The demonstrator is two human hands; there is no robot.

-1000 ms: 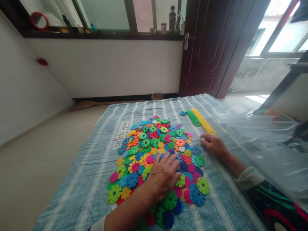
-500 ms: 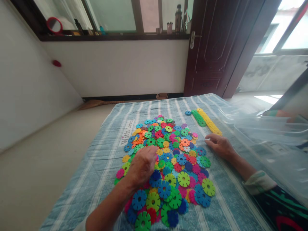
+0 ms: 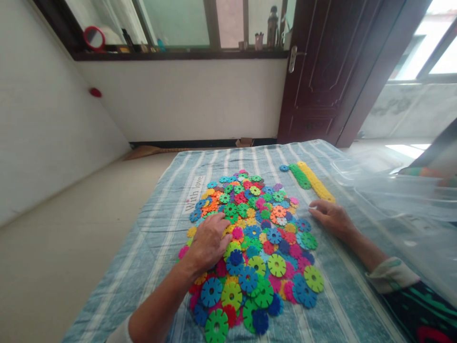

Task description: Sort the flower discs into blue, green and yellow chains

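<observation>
A heap of flat plastic snowflake discs point(image 3: 262, 238) in many colours lies on a blue striped cloth point(image 3: 157, 247). My left hand point(image 3: 210, 240) rests palm down on the heap's left side, its fingers bent and pressed onto the discs. My right hand point(image 3: 330, 216) lies on the cloth at the heap's right edge, fingers curled loosely and apart, with nothing in them. Just beyond my right hand, a yellow row of joined discs point(image 3: 316, 182) and a shorter green row point(image 3: 299, 175) lie side by side, with a single blue disc point(image 3: 283, 167) at their far end.
A clear plastic box point(image 3: 400, 209) stands at the right edge of the cloth. Beyond the cloth are bare floor, a white wall, a dark wooden door point(image 3: 321, 71) and a window sill with small items. A broom point(image 3: 153, 151) lies by the wall.
My left hand has slid from the heap's near middle to its left side, spreading discs toward me. My right hand stays put. The view has shifted slightly to the left.
</observation>
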